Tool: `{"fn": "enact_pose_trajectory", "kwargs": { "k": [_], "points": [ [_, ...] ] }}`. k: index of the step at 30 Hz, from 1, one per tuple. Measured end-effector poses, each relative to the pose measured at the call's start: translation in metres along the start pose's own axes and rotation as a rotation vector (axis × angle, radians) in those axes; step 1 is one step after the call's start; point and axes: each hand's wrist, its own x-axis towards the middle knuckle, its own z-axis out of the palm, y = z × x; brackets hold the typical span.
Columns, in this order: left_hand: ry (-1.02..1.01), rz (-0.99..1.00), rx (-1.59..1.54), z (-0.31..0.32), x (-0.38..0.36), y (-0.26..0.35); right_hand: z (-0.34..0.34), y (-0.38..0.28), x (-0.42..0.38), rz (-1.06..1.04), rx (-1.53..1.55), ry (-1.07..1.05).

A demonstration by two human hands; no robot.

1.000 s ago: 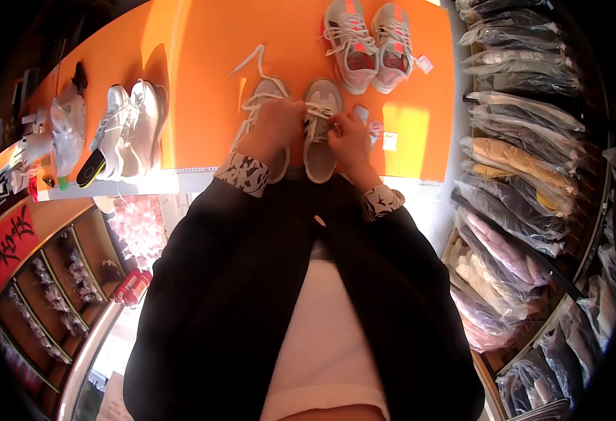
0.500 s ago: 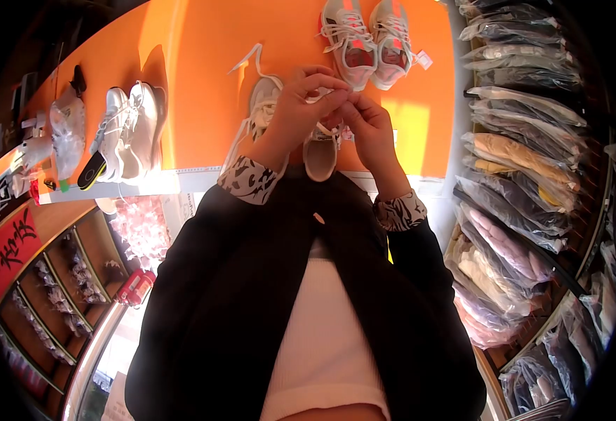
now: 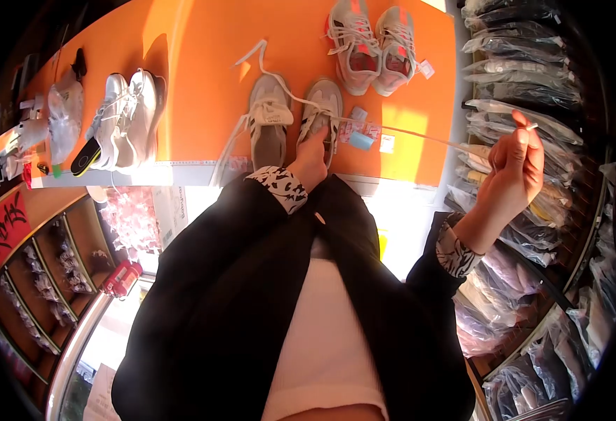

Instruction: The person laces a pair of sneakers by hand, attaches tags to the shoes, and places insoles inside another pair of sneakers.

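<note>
Two pale sneakers with dark side stripes stand by the near edge of the orange table. My left hand (image 3: 310, 163) grips the right-hand sneaker (image 3: 323, 95) at its opening; some of the fingers are hidden. Out to the right, my right hand (image 3: 511, 168) is raised with a white shoelace (image 3: 420, 133) pinched in its fingers. That lace stretches taut from the sneaker. Beside it, the left-hand sneaker (image 3: 269, 98) has its tongue folded out, and loose white lace (image 3: 252, 52) lies around it on the table.
A pair of grey and coral sneakers (image 3: 355, 52) stands farther back. White sneakers (image 3: 136, 116) with a black insole (image 3: 85, 158) are at left. Small packets (image 3: 360, 139) lie on the orange table (image 3: 209, 91). Bagged garments (image 3: 522, 84) hang at right, near my right hand.
My hands, together above the sneakers before, are now apart. The left has come down onto the right-hand sneaker; the right has swung out right, drawing the shoelace tight.
</note>
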Motion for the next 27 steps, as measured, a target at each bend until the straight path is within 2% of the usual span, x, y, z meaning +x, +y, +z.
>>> {"fn": "enact_pose_trajectory", "kwargs": {
  "k": [2,4,6,8,10,12,14,16,20,24,26,27],
  "points": [
    [-0.055,0.083,-0.180,-0.003,0.016,-0.007,0.017,0.017,-0.008,-0.012,-0.204,-0.031],
    [-0.078,0.083,-0.163,-0.012,0.017,-0.008,0.027,0.029,-0.023,0.051,-0.466,-0.282],
    [-0.163,0.043,-0.185,-0.019,0.010,-0.006,0.042,0.056,-0.041,0.037,-0.521,-0.485],
    [-0.139,0.038,-0.180,-0.019,-0.002,-0.004,0.062,0.104,-0.072,0.007,-0.362,-0.534],
    [-0.115,0.034,-0.181,-0.022,-0.004,-0.005,0.075,0.124,-0.094,0.045,-0.479,-0.641],
    [-0.200,0.051,-0.159,-0.027,-0.003,-0.003,0.079,0.146,-0.108,0.067,-0.532,-0.674],
    [-0.186,0.053,-0.153,-0.026,-0.009,0.000,0.082,0.160,-0.113,0.089,-0.581,-0.707],
    [-0.173,0.052,-0.143,-0.028,-0.009,0.000,0.083,0.168,-0.115,0.173,-0.496,-0.662],
    [-0.189,0.034,-0.112,-0.030,-0.003,-0.002,0.084,0.175,-0.117,0.148,-0.424,-0.644],
    [-0.243,0.068,-0.073,-0.029,-0.003,-0.004,0.088,0.169,-0.118,0.107,-0.517,-0.671],
    [-0.208,0.053,-0.045,-0.026,-0.004,-0.004,0.091,0.170,-0.119,0.087,-0.548,-0.667],
    [-0.171,0.041,-0.020,-0.024,-0.007,-0.004,0.093,0.171,-0.119,0.194,-0.511,-0.650]
  ]
}}
